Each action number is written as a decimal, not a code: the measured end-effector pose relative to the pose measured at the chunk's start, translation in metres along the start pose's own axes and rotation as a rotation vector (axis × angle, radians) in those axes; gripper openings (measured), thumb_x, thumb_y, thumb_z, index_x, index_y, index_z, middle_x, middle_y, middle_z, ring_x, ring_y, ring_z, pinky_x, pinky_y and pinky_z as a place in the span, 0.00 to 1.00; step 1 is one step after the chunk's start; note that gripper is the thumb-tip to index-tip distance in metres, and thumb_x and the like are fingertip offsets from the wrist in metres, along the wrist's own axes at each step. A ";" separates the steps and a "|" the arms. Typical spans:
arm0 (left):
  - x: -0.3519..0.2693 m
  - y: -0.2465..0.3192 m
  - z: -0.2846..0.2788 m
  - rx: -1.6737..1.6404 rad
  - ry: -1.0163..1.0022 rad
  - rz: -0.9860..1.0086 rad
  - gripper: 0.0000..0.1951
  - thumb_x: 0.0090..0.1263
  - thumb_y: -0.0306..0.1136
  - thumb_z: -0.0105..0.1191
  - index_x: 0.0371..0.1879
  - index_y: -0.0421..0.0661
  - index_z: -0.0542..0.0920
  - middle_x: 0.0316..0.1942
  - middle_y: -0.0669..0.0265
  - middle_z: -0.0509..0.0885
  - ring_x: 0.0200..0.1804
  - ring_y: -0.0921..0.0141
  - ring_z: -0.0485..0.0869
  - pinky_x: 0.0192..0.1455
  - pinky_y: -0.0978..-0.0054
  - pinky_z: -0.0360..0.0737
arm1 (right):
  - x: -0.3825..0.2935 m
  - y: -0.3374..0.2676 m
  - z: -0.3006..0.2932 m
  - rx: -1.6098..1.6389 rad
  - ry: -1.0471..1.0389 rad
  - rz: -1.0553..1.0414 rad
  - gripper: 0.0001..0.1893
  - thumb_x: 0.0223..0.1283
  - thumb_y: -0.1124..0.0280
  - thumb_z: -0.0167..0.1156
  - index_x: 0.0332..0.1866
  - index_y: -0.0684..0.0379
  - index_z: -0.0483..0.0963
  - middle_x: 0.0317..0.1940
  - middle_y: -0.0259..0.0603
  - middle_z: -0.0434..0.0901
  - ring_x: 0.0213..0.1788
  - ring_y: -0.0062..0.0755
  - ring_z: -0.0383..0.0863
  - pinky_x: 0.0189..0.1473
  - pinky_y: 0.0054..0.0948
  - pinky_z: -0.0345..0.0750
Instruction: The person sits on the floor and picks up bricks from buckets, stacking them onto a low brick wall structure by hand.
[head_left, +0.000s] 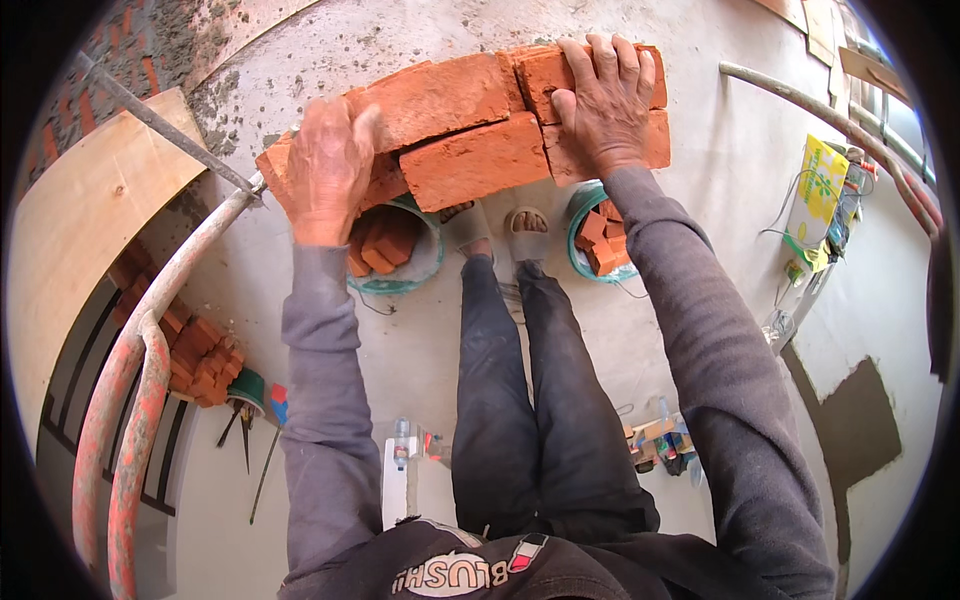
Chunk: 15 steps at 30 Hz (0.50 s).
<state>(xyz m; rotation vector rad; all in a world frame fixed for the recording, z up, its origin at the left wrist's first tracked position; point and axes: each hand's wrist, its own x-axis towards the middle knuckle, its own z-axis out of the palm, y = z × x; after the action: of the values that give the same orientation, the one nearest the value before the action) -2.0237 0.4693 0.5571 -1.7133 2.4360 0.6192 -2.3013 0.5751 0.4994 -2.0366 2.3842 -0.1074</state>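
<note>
Before me at the top middle, red clay bricks (472, 161) lie closely together in two rows, with narrow gaps between some of them. My left hand (330, 161) is slightly blurred and rests on the bricks at the left end, its thumb apart from its fingers. At the right end my right hand (611, 97) lies over a brick, fingers bent over its far edge and thumb on its near side. What supports the bricks is hidden. Beneath them, a green-rimmed bucket (405, 281) with bricks inside stands left of my feet, and a second bucket (581, 259) with brick pieces stands to the right.
Paint-worn metal tubes (165, 274) curve up the left side beside a plywood sheet (112, 172); another tube (795, 97) runs at upper right. Stacked bricks (199, 360) are at lower left. A yellow printed package (814, 187) and tangled cable lie right. A plastic bottle (401, 442) stands low centre.
</note>
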 end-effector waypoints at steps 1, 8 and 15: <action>0.002 0.004 0.007 -0.006 -0.003 0.003 0.18 0.72 0.43 0.58 0.46 0.38 0.80 0.38 0.54 0.84 0.41 0.52 0.82 0.49 0.58 0.79 | -0.001 0.002 0.000 -0.009 0.001 0.000 0.32 0.50 0.55 0.62 0.64 0.43 0.68 0.64 0.39 0.67 0.72 0.45 0.55 0.77 0.55 0.45; 0.014 0.016 0.067 -0.233 0.441 0.191 0.20 0.72 0.44 0.58 0.53 0.40 0.80 0.52 0.50 0.82 0.65 0.50 0.74 0.72 0.56 0.66 | 0.003 -0.004 0.002 0.046 0.040 -0.010 0.31 0.52 0.58 0.63 0.65 0.42 0.68 0.64 0.39 0.67 0.72 0.45 0.57 0.77 0.56 0.46; 0.006 0.035 0.068 -0.304 0.391 0.161 0.17 0.68 0.41 0.61 0.49 0.43 0.82 0.54 0.55 0.83 0.66 0.50 0.73 0.74 0.57 0.63 | 0.001 -0.001 0.002 0.041 0.058 -0.032 0.32 0.54 0.57 0.63 0.68 0.40 0.67 0.64 0.39 0.67 0.72 0.45 0.58 0.76 0.56 0.47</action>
<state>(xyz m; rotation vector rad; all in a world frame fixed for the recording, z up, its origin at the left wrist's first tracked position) -2.0684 0.5005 0.5025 -1.9161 2.8989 0.7701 -2.2999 0.5741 0.4972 -2.0816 2.3622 -0.2158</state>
